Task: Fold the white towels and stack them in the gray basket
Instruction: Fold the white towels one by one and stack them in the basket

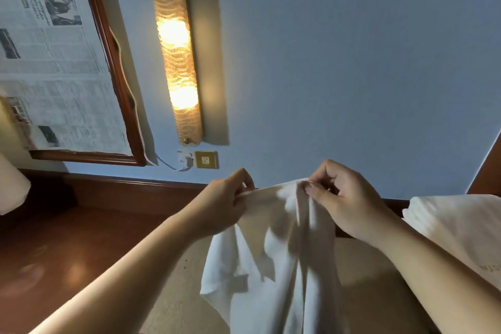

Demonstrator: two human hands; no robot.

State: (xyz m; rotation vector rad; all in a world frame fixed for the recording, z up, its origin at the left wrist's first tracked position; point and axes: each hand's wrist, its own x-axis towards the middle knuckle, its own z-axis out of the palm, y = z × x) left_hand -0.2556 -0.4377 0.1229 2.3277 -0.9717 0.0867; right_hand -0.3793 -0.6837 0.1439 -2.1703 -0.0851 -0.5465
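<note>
Two hands lift one white towel (273, 252): the left hand (225, 203) and the right hand (341, 203) each pinch its top edge; one wall lamp (176, 57) glows.

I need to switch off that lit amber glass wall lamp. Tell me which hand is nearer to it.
Left. The left hand pinches the white towel below and just right of the amber glass wall lamp; the right hand pinches it farther right.

Both forearms reach forward, the left hand (226, 205) and right hand (343, 202) raised close together, fingers pinched.
</note>
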